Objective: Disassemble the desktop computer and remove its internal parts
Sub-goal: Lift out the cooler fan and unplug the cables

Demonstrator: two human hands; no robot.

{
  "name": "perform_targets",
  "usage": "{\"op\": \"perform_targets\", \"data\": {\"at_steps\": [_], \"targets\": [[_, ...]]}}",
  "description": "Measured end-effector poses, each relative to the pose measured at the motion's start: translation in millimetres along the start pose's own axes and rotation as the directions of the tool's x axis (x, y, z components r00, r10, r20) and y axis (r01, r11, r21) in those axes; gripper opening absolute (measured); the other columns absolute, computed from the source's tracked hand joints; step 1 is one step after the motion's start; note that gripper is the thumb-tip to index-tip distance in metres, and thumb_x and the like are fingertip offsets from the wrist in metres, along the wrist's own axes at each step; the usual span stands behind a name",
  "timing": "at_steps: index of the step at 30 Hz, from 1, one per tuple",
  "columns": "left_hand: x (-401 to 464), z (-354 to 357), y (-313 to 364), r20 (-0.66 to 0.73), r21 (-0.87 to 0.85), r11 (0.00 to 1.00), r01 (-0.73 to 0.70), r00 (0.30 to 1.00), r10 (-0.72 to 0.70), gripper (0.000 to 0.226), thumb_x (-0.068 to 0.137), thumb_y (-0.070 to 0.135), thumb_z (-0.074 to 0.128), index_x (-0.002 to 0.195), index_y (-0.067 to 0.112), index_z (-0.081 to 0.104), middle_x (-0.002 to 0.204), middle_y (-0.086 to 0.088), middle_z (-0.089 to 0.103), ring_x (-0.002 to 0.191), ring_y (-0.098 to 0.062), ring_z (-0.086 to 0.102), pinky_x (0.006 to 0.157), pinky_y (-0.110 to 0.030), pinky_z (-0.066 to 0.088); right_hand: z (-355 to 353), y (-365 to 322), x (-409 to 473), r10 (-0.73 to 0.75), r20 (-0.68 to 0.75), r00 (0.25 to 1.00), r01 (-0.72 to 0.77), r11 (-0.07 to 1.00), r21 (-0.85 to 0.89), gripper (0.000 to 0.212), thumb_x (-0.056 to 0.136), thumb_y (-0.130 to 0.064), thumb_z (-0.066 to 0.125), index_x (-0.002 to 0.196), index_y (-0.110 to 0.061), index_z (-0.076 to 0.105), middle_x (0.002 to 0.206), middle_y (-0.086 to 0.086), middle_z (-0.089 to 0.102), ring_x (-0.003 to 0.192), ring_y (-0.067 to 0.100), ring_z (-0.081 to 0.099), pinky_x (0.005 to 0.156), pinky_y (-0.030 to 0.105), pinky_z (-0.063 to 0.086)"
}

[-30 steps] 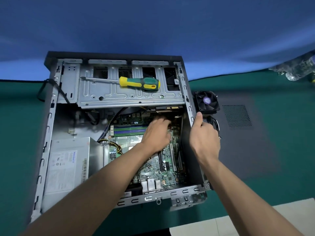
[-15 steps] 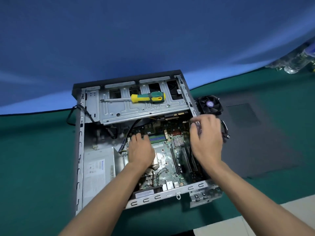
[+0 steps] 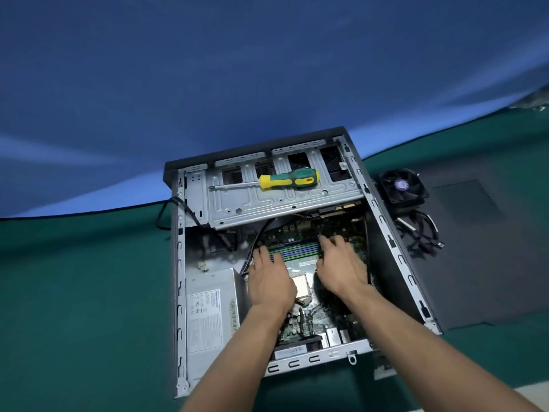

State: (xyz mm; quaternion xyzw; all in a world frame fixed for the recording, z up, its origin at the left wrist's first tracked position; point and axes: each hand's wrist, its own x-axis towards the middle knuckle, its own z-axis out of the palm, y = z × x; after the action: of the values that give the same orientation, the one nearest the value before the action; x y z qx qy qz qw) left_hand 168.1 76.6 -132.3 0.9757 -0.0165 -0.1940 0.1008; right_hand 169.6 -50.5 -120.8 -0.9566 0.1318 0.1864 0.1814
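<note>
The open desktop case (image 3: 178,292) lies on its side on the green table. Inside, the green motherboard (image 3: 303,325) is exposed, with the RAM slots (image 3: 300,249) running across its far part and the bare CPU (image 3: 303,285) shining between my wrists. My left hand (image 3: 270,281) rests with its fingertips at the left end of the RAM slots. My right hand (image 3: 341,269) has its fingertips at the right end of the same slots. Neither hand visibly holds anything; the fingers are spread. The grey power supply (image 3: 211,310) fills the case's left side.
A yellow and green screwdriver (image 3: 285,181) lies on the metal drive cage (image 3: 267,203) at the far end of the case. A black cooler fan (image 3: 402,188) with its cables (image 3: 421,233) sits on the dark side panel (image 3: 490,263) to the right.
My right hand left the case's right wall and came down inside to the right end of the RAM slots. My left hand shifted left and farther in. The view has pulled back.
</note>
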Motion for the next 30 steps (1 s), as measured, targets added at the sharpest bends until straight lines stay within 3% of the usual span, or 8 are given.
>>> {"op": "perform_targets", "data": {"at_steps": [10,14,17,19,22,24,30], "targets": [[1,1,2,0.109,0.126,0.992,-0.031,0.994,0.017,0.058,0.089,0.011,0.045,0.143,0.008,0.025,0.154,-0.024,0.002,0.143,-0.038,0.002,0.115,-0.044,0.017,5,1,3,0.041,0.036,0.998,-0.029,0.959,-0.283,0.058,0.09,-0.01,0.051,0.143,-0.011,0.028,0.139,0.013,0.03,0.123,0.031,0.042,0.082,0.035,0.048],[2,3,3,0.129,0.169,0.985,-0.035,0.992,0.013,0.057,0.087,0.009,0.046,0.141,0.007,0.027,0.154,-0.025,0.003,0.143,-0.038,0.003,0.115,-0.045,0.018,4,6,6,0.049,0.069,0.996,-0.021,0.93,-0.368,0.074,0.09,-0.012,0.052,0.15,-0.023,0.01,0.142,0.016,0.026,0.123,0.032,0.043,0.068,0.03,0.044],[3,3,3,0.14,0.189,0.981,-0.041,0.99,0.015,0.057,0.087,0.012,0.049,0.14,0.007,0.028,0.154,-0.026,0.004,0.143,-0.039,0.004,0.114,-0.046,0.019,7,4,7,0.034,0.092,0.995,0.01,0.897,-0.442,0.077,0.091,-0.01,0.05,0.152,-0.022,0.003,0.143,0.016,0.032,0.125,0.033,0.045,0.065,0.029,0.042],[3,4,3,0.146,0.205,0.977,-0.049,0.989,0.019,0.058,0.087,0.013,0.049,0.14,0.007,0.028,0.154,-0.026,0.004,0.143,-0.039,0.005,0.114,-0.046,0.02,9,3,8,0.011,0.092,0.996,0.036,0.872,-0.489,0.078,0.092,-0.008,0.048,0.153,-0.02,0.0,0.133,0.013,0.048,0.114,0.026,0.056,0.058,0.027,0.04],[2,5,2,0.151,0.216,0.975,-0.053,0.988,0.02,0.059,0.087,0.013,0.049,0.141,0.007,0.027,0.154,-0.025,0.003,0.143,-0.038,0.004,0.114,-0.045,0.019,10,1,9,0.002,0.095,0.995,0.044,0.876,-0.479,0.08,0.088,0.0,0.046,0.152,-0.014,0.0,0.096,-0.002,0.067,0.077,0.011,0.063,0.041,0.023,0.029],[2,5,0,0.154,0.221,0.974,-0.057,0.988,0.023,0.059,0.087,0.013,0.049,0.141,0.007,0.026,0.154,-0.025,0.003,0.143,-0.038,0.003,0.114,-0.046,0.018,10,1,10,0.016,0.086,0.996,0.024,0.892,-0.451,0.08,0.087,0.003,0.045,0.152,-0.015,0.002,0.09,-0.004,0.067,0.064,0.012,0.056,0.04,0.023,0.028],[5,7,7,0.207,0.448,0.889,-0.094,0.978,-0.001,0.089,0.081,0.046,0.063,0.144,0.009,0.013,0.152,-0.027,0.005,0.139,-0.044,0.011,0.108,-0.056,0.021,9,5,13,-0.009,0.032,0.999,0.018,0.953,-0.303,0.076,0.089,0.0,0.043,0.152,-0.021,0.006,0.096,0.0,0.068,0.082,0.017,0.065,0.057,0.025,0.039]]}}
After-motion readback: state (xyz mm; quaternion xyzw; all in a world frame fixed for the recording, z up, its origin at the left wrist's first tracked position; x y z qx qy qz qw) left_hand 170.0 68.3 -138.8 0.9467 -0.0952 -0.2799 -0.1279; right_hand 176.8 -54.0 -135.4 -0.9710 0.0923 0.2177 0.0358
